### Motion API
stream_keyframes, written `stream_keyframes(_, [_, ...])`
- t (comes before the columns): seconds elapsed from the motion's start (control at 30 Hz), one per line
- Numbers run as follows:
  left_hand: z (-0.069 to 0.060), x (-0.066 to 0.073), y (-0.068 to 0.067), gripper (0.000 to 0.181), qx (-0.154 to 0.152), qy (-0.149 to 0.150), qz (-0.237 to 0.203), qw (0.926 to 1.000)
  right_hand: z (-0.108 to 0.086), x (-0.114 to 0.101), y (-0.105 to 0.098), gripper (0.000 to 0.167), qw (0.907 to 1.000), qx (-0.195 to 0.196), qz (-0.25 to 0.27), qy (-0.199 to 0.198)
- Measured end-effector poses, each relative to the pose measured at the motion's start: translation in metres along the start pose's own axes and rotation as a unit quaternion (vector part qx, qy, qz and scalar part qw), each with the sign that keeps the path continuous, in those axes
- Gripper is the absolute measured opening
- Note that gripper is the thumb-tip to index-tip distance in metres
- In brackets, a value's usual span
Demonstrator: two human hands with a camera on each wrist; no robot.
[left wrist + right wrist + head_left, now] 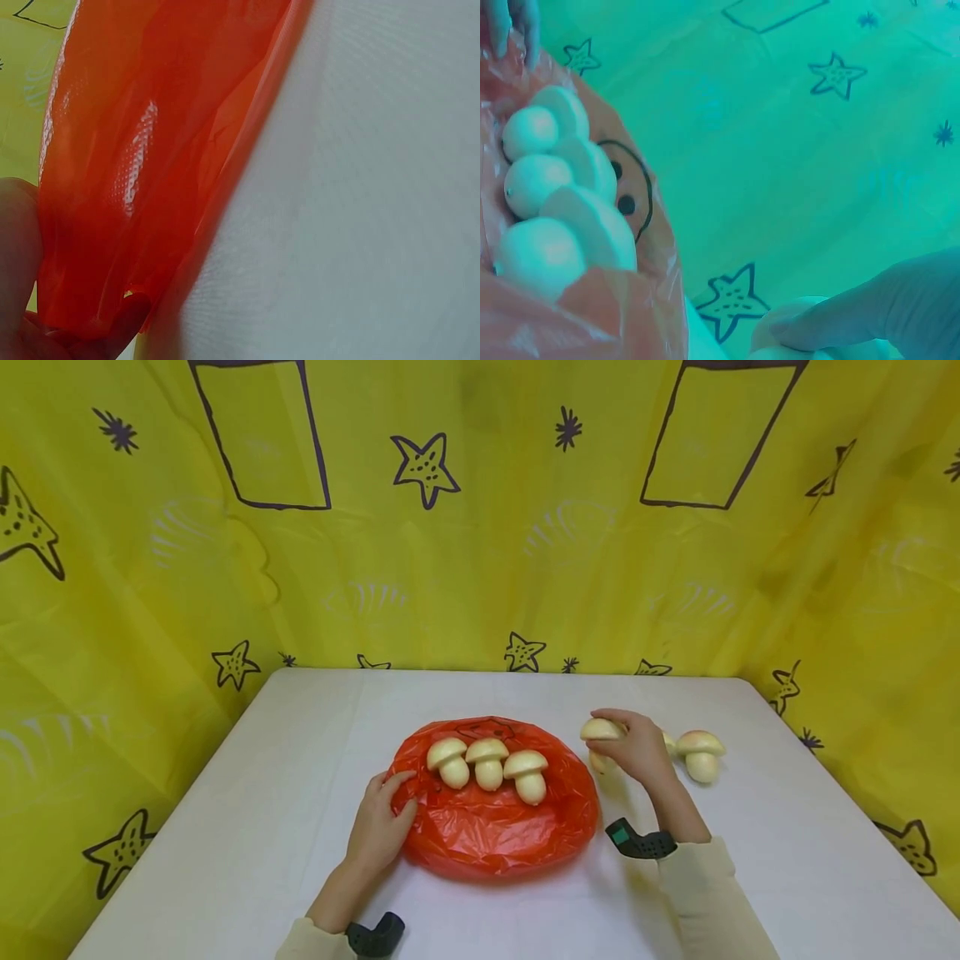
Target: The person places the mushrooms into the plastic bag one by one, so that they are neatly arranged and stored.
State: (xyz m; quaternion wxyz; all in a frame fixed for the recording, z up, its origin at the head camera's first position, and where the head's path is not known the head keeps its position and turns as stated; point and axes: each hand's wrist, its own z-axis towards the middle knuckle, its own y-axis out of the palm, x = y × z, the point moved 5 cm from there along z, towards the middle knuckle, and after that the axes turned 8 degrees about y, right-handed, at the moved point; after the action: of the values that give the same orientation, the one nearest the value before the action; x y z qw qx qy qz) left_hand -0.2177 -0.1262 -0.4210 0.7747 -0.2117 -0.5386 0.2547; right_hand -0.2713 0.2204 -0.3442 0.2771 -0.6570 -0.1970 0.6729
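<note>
I can't make out a single word, number or brand from where I stand; all I find are drawn signs. The yellow curtain (480, 556) in front of me carries dark-outlined stars (427, 468) speckled with dots, little spiky bursts (567, 428), and large four-sided outlines (261, 435) up high. Fainter pale striped marks (566, 527) show among them. On the red plastic (495, 839), at its far side, there's a black curved line (646, 184) with two dark dots (626, 204) inside it.
</note>
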Motion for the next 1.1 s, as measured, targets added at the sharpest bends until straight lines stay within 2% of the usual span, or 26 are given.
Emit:
stream_keyframes(0.5, [0.001,0.0,0.0,0.038,-0.001,-0.002,-0.002,1.0,-0.016,-0.019,0.003,0.044,0.9986,-0.007,0.046,-0.024])
stream_keyframes(0.7, [0.001,0.001,0.0,0.038,-0.002,-0.002,-0.003,1.0,-0.02,-0.023,0.007,0.043,0.998,-0.008,0.051,-0.037])
stream_keyframes(0.93, [0.0,0.0,0.0,0.039,-0.005,-0.002,-0.003,1.0,-0.027,-0.026,0.017,0.041,0.996,-0.033,0.068,-0.047])
stream_keyframes(1.1, [0.0,0.0,0.0,0.039,-0.005,-0.002,-0.002,1.0,-0.03,-0.029,0.018,0.04,0.9955,-0.027,0.075,-0.05])
